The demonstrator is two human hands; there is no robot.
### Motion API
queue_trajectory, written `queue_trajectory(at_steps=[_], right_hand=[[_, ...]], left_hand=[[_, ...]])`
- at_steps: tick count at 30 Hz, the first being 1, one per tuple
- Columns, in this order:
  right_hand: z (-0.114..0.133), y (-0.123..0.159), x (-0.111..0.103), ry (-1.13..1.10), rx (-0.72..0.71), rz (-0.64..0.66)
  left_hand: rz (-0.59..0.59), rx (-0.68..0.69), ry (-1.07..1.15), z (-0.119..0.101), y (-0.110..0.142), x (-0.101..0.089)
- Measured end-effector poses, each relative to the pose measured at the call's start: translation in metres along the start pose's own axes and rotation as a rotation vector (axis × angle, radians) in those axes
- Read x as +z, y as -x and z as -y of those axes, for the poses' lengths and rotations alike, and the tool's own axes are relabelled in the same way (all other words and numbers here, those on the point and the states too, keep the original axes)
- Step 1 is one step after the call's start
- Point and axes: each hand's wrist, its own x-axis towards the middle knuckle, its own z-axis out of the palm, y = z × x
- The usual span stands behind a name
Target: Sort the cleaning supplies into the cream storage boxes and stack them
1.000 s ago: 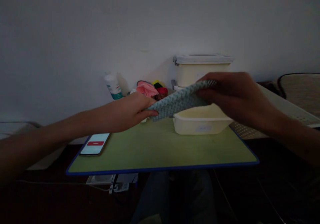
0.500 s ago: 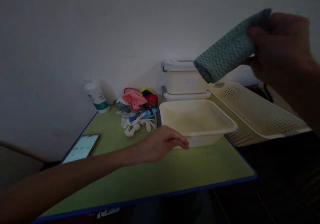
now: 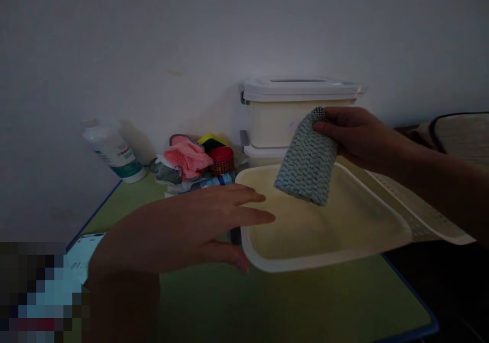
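Observation:
Pinched by one end in my right hand (image 3: 351, 131) is a folded grey-green cleaning cloth (image 3: 307, 162) with a ribbed texture. It hangs over the inside of a cream plastic basin (image 3: 290, 265). At the basin's left rim, my left hand (image 3: 206, 226) has its fingers apart and holds nothing; its fingertips reach over the rim. Whether they touch it I cannot tell.
Behind the basin stand stacked lidded boxes (image 3: 267, 124). To their left lie a pink cloth (image 3: 189, 157), a yellow sponge (image 3: 212, 141) and a red scrubber (image 3: 221, 159). A white bottle (image 3: 118, 152) and a phone (image 3: 86, 254) are further left; a perforated basket (image 3: 416, 208) is at right.
My right hand has brought the cloth down and left, over the basin. My left hand has opened and shifted to the basin's left rim. The view has moved closer.

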Motion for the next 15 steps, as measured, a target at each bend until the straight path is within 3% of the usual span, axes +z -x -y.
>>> queue_trajectory(at_steps=[7, 15], right_hand=[[-0.035, -0.005, 0.015, 0.109, 0.072, 0.202], [-0.039, 0.002, 0.024, 0.134, 0.184, 0.370]], left_hand=[[0.038, -0.002, 0.007, 0.028, -0.013, 0.023], [0.106, 0.013, 0.024, 0.037, -0.022, 0.017]])
